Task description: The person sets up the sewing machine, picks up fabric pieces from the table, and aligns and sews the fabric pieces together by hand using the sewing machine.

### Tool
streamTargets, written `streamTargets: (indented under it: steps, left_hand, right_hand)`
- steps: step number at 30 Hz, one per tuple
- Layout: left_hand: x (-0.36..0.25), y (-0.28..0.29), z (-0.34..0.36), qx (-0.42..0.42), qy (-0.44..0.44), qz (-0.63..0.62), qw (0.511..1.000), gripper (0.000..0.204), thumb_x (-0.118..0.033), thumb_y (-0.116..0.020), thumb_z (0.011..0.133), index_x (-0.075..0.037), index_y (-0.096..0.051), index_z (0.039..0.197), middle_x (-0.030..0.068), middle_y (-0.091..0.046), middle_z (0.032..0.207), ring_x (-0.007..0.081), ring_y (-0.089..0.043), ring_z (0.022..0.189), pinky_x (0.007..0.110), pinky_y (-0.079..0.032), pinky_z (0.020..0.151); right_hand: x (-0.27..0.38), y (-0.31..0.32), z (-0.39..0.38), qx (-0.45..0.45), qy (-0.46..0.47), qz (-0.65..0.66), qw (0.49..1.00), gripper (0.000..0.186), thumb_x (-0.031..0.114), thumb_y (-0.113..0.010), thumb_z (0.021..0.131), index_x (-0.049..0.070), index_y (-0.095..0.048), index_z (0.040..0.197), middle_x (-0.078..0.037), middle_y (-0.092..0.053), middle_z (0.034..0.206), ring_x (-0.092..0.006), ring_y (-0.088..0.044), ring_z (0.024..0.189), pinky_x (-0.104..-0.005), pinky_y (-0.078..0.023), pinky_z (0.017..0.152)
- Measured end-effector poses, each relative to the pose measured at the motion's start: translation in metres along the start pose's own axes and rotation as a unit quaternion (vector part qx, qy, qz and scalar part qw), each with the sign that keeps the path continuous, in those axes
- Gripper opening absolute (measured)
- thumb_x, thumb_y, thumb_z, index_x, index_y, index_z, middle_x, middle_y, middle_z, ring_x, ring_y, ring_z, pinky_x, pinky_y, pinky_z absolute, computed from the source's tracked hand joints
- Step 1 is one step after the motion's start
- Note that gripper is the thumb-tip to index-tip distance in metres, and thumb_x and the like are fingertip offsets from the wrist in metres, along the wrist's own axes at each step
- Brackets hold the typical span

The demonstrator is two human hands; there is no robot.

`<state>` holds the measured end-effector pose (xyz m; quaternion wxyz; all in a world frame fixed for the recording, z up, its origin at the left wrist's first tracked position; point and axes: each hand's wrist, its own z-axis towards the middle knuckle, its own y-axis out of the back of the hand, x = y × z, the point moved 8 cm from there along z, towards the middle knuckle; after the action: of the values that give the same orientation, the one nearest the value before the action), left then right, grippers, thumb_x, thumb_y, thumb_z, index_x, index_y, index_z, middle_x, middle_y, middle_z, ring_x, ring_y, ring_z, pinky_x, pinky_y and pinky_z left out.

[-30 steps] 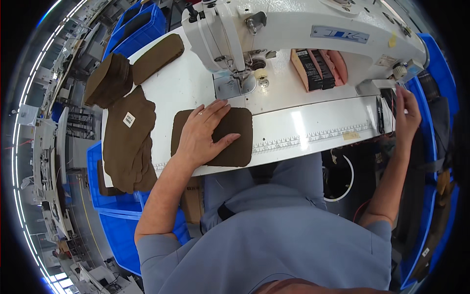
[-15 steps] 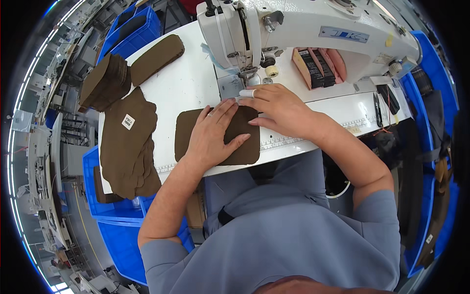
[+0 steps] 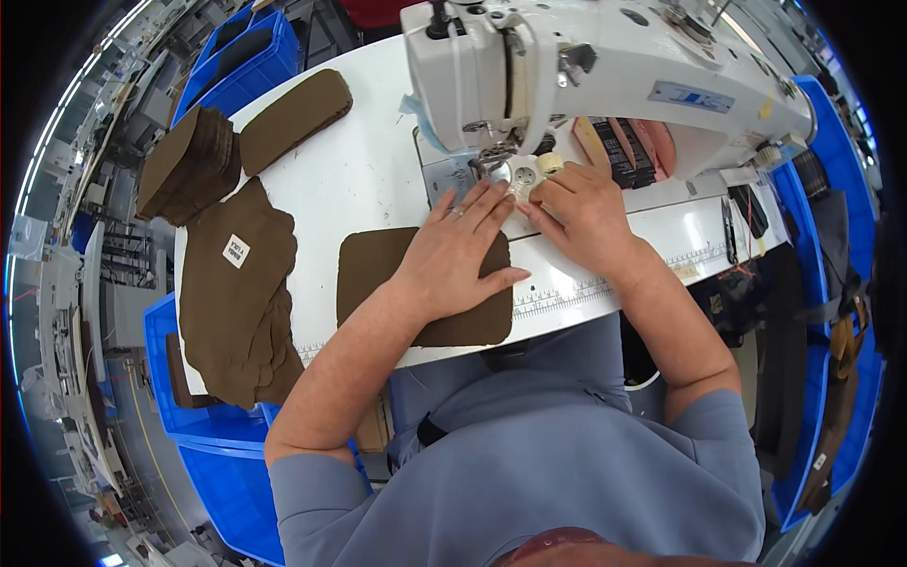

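My left hand [image 3: 453, 260] lies flat with fingers stretched over a dark brown rounded fabric piece [image 3: 368, 283], fingertips just below the presser foot [image 3: 496, 156] of a white sewing machine [image 3: 624, 57]. My right hand [image 3: 586, 222] is closed, fingers bent at the needle plate beside my left fingertips; what they hold there is hidden or too small to make out. Left of both hands sit brown cut fabric pieces [image 3: 231, 293] with a white label on top, a thick brown stack [image 3: 179, 156] and a separate long brown piece [image 3: 293, 118].
Blue bins stand behind [image 3: 227, 66], at lower left [image 3: 208, 482] and along the right [image 3: 850, 425]. Pink-and-black items [image 3: 628, 151] lie under the machine's arm. A black slim tool [image 3: 729, 231] is at the table's right. Other workstations line the far left.
My right hand came from the table's right end to the needle plate and its fingers curled. My left fingers moved up and right toward the presser foot, off the fabric's top edge.
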<state>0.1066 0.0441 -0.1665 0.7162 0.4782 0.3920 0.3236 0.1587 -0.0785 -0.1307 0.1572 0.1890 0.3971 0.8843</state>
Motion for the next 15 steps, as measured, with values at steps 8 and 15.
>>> streamTargets:
  steps: [8,15]
  left_hand:
    - [0.018,0.017,-0.013,-0.085,0.042,-0.007,0.995,0.064,-0.047,-0.068,0.087,-0.004,-0.056,0.133,0.0119,-0.054,0.14,0.0266,-0.05,0.131,0.049,-0.038,0.111]
    - [0.036,0.048,-0.062,0.0,0.141,-0.015,0.99,0.078,-0.056,-0.064,0.088,-0.001,-0.048,0.14,0.0178,-0.045,0.147,0.0343,-0.041,0.139,0.052,-0.032,0.114]
  right_hand:
    - [0.003,-0.005,0.012,0.03,-0.023,-0.102,0.994,0.02,0.018,-0.076,0.079,0.008,-0.072,0.096,-0.013,-0.064,0.088,-0.0332,-0.061,0.086,-0.046,-0.048,0.08]
    - [0.001,-0.001,0.002,0.023,-0.02,0.017,0.999,0.024,0.008,-0.074,0.079,0.008,-0.073,0.103,-0.012,-0.063,0.095,-0.0318,-0.061,0.086,-0.0418,-0.048,0.08]
